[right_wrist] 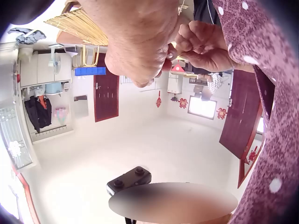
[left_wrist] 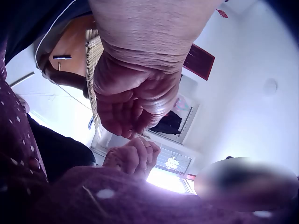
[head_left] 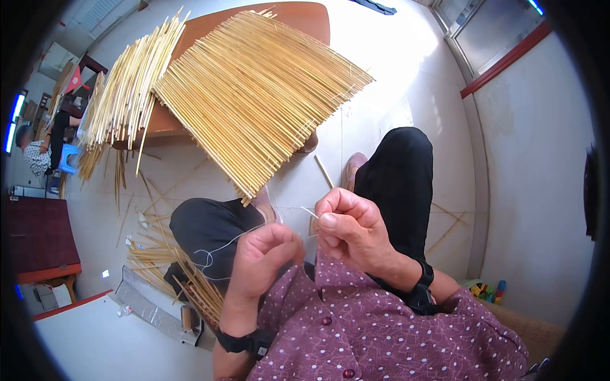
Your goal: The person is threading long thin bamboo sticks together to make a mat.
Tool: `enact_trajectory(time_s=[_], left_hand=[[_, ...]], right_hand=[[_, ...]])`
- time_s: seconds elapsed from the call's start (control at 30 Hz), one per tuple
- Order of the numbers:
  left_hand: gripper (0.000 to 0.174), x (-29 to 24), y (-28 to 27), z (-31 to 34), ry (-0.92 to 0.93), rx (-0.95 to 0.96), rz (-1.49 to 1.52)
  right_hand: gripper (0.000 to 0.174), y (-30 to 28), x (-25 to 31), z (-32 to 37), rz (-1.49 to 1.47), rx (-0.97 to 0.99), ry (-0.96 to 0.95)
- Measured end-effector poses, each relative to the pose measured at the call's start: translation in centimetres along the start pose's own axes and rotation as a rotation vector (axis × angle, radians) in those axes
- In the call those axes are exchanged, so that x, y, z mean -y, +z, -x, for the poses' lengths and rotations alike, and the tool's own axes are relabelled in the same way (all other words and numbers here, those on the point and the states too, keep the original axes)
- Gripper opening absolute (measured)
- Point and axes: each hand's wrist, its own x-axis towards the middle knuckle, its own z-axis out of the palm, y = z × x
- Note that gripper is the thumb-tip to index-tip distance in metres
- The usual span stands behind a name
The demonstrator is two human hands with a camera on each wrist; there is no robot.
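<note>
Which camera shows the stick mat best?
The head view: the stick mat spreads out almost fully there. The left wrist view shows only a narrow strip, the right wrist view a small part at upper left.

Home, I'd say, with handwork going on in it. On my right-wrist feed I get a dark red door point(right_wrist: 106, 91), red hanging ornaments point(right_wrist: 182, 103) on plain white walls point(right_wrist: 140, 126), plus dark clothes point(right_wrist: 38, 112) hung up. Head view: pale tiled floor point(head_left: 397, 82), blue plastic stool point(head_left: 68, 159). Craft side: a stick mat point(head_left: 260, 89) over a brown table point(head_left: 305, 16), loose sticks point(head_left: 136, 82) piled beside it.
</note>
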Motion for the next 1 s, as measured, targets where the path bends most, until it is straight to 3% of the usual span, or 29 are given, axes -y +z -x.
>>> enact_trajectory(time_s=[0.17, 0.4, 0.47, 0.5, 0.57, 0.63, 0.73, 0.77, 0.8, 0.87, 0.97, 1.0], left_hand=[[0.007, -0.4, 0.2, -0.2, 0.219, -0.137, -0.323], [0.008, -0.9, 1.4, 0.7, 0.178, -0.129, -0.116], [0.009, -1.7, 1.7, 0.6, 0.219, -0.08, -0.057], [0.01, -2.3, 1.9, 0.4, 0.251, -0.03, 0.005], [0.009, -3.9, 1.8, -0.2, 0.273, -0.021, 0.038], [0.007, -5.4, 1.4, -1.5, 0.219, 0.172, -0.094], [0.006, -7.4, 1.5, -4.2, -0.021, 0.777, -0.079], [0.011, -7.5, 1.4, -5.6, -0.059, 1.007, -0.114], [0.011, -8.0, 1.5, -6.3, -0.052, 1.019, -0.125], [0.008, -9.0, 1.7, -7.8, -0.24, 1.373, -0.18], [0.009, -10.8, 1.8, -11.2, -0.206, 1.464, -0.113], [0.022, -12.0, 1.8, -13.1, -0.239, 1.471, -0.168]], right_hand=[[0.01, -0.4, 0.2, 0.2, 0.154, -0.016, -0.03], [0.008, 0.4, 1.5, 0.9, 0.323, 0.033, -0.023], [0.007, 1.3, 3.1, 1.6, 0.534, 0.31, -0.19], [0.016, 1.8, 3.6, 1.5, 0.466, 0.448, -0.291], [0.016, 3.3, 5.0, 0.9, 0.242, 0.78, -0.441], [0.017, 4.9, 5.4, 1.1, 0.139, 0.834, -0.476], [0.019, 5.9, 6.3, -0.6, 0.151, 1.058, -0.574], [0.019, 6.3, 6.1, -1.0, 0.167, 1.061, -0.584], [0.019, 6.7, 5.5, -1.2, 0.092, 0.968, -0.634], [0.019, 6.8, 6.1, -2.7, 0.02, 0.883, -0.69], [0.018, 7.3, 9.3, -5.5, 0.153, 0.962, -0.594], [0.018, 7.7, 9.7, -6.4, 0.147, 0.938, -0.642]])
